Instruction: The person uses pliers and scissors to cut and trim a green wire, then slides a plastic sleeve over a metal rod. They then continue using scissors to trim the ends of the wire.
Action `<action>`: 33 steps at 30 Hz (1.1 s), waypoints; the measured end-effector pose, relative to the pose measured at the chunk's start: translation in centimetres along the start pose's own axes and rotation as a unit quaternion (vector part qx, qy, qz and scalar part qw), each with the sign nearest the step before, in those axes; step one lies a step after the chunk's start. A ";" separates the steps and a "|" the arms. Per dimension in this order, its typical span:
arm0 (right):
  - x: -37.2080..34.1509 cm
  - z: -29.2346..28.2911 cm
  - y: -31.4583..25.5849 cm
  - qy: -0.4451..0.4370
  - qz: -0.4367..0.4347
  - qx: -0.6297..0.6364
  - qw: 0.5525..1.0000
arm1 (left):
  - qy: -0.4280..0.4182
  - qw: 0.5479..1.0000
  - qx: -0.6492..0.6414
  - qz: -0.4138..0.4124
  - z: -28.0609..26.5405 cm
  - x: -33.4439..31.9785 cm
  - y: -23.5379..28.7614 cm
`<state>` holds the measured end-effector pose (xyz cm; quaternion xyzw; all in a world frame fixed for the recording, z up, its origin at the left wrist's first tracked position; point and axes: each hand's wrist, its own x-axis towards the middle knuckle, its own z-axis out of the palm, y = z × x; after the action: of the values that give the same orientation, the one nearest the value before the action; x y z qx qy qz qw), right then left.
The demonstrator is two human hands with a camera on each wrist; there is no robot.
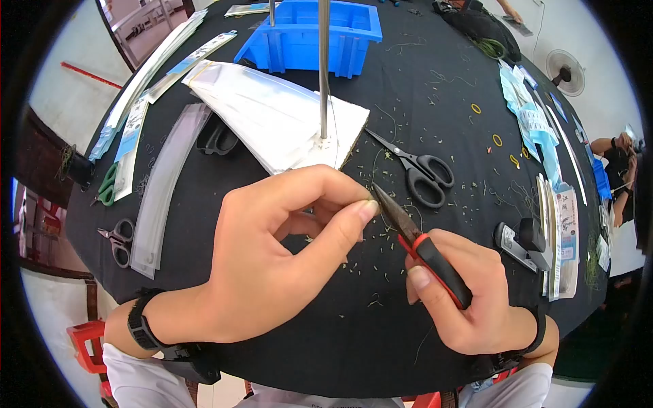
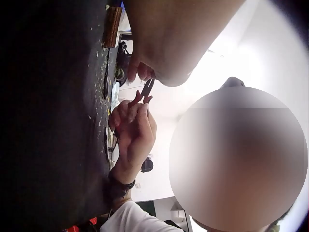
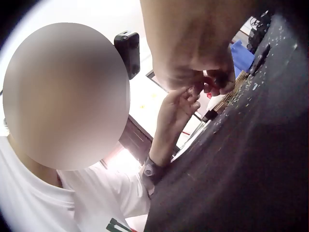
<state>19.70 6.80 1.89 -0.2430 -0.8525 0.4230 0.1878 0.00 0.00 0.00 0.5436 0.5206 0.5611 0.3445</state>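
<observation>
Head view: my left hand (image 1: 272,262) has thumb and index fingertip brought together, narrow, pinching a tiny thin piece (image 1: 376,208), too small to make out. My right hand (image 1: 469,292) grips the pliers (image 1: 441,266), red-and-black handles, fingers wrapped round them. Plier tips sit right by my left fingertips, over the black tablecloth (image 1: 381,367); I can't tell if they touch the piece. Left wrist view shows the pliers in my right hand, tips partly hidden behind my left hand. Right wrist view: both hands close together, the pinch itself too dark to read.

Just beyond the plier tips, black scissors (image 1: 410,162) lie on the cloth, blades toward the white packet stack (image 1: 272,119). A metal rod (image 1: 324,75) rises in front of that stack; blue bin (image 1: 354,51) behind. Green clippings scattered around the scissors and under my hands. To my left: clear sleeves (image 1: 163,204), small dark scissors (image 1: 121,238), green-handled scissors (image 1: 107,185). To my right: stapler (image 1: 530,238) beside upright-looking printed packs (image 1: 568,224), yellow rings (image 1: 476,109) farther up. Standing fan (image 1: 564,75) past the table edge.
</observation>
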 end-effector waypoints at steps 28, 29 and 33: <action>0.3 0.9 1.3 0.004 -0.029 0.104 0.994 | 0.005 1.000 0.011 0.020 0.0 0.0 -0.2; 0.3 0.8 1.3 0.001 -0.031 0.092 0.995 | 0.004 1.000 0.012 0.021 0.0 0.1 -0.2; 0.0 0.9 1.0 0.009 0.010 0.077 0.997 | 0.006 1.000 0.018 0.013 0.1 0.0 0.0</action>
<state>19.50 6.74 0.59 -0.2399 -0.8130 0.4874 0.2094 0.09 0.02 -0.03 0.5532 0.5253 0.5596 0.3239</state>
